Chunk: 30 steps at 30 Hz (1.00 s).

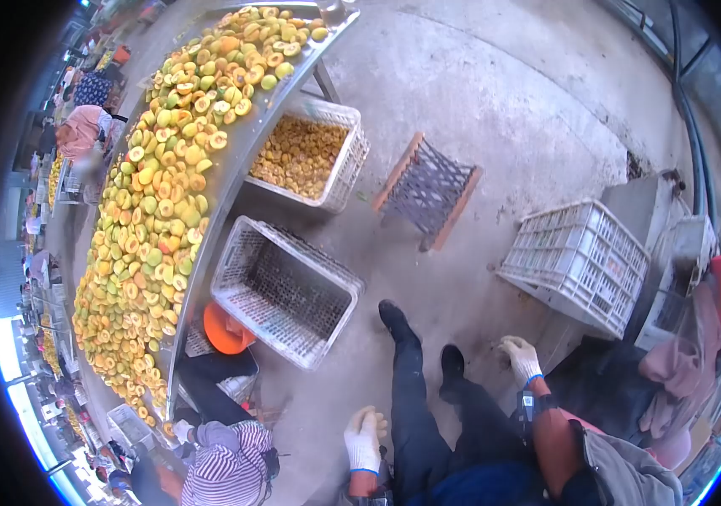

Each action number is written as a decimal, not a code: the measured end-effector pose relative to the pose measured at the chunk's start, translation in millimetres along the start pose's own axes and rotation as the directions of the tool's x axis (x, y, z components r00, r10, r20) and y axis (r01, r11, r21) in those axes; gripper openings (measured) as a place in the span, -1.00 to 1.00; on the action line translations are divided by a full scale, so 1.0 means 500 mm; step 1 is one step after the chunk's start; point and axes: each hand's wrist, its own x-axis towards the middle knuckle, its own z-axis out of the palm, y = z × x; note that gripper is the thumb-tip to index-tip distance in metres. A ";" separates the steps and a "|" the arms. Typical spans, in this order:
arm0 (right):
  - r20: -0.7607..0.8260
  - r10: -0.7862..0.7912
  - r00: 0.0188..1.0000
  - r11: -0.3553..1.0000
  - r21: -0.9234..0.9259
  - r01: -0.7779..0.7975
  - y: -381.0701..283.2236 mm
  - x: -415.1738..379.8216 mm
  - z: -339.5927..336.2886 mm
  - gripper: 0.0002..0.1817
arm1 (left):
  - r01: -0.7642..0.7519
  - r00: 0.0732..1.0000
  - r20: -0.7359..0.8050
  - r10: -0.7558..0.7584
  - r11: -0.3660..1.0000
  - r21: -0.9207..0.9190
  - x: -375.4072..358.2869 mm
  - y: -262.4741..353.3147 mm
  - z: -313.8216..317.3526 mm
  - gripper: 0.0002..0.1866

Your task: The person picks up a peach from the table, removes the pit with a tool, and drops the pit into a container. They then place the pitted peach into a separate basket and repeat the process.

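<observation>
My left hand [365,438], in a white knitted glove with a blue cuff, is at the lower middle beside my left leg. Its fingers are loosely curled and a little apart, with nothing seen in them. My right hand [519,359], in a matching glove, is held out to the right of my dark shoes, fingers bent and partly spread, holding nothing visible. Both hands are above the concrete floor. An empty white crate [285,291] is ahead of my left hand, and an upturned white crate [584,257] lies beyond my right hand.
A metal table [238,160] heaped with halved yellow fruit [158,194] runs along the left. Beside it are a crate of fruit pieces [297,156], an orange bucket [224,327] and a person in a striped top [225,468]. A woven stool [428,187] stands ahead.
</observation>
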 end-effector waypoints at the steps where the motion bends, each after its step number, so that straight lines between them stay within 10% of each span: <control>1: 0.043 0.059 0.997 0.998 -0.005 -0.058 -0.005 -0.002 0.017 -0.65 | -0.010 0.999 -0.034 0.010 1.000 0.018 0.016 -0.002 -0.006 -0.67; 18: -0.018 -0.046 0.999 0.930 -0.367 0.037 -0.534 0.065 0.070 -0.59 | 0.020 1.000 0.002 -0.020 0.998 -0.058 0.226 0.392 0.077 -0.68; 30: 0.101 0.019 0.995 0.901 -0.434 0.027 -0.800 0.222 0.075 -0.61 | -0.015 0.987 -0.159 -0.012 0.986 -0.167 0.103 0.552 0.241 -0.69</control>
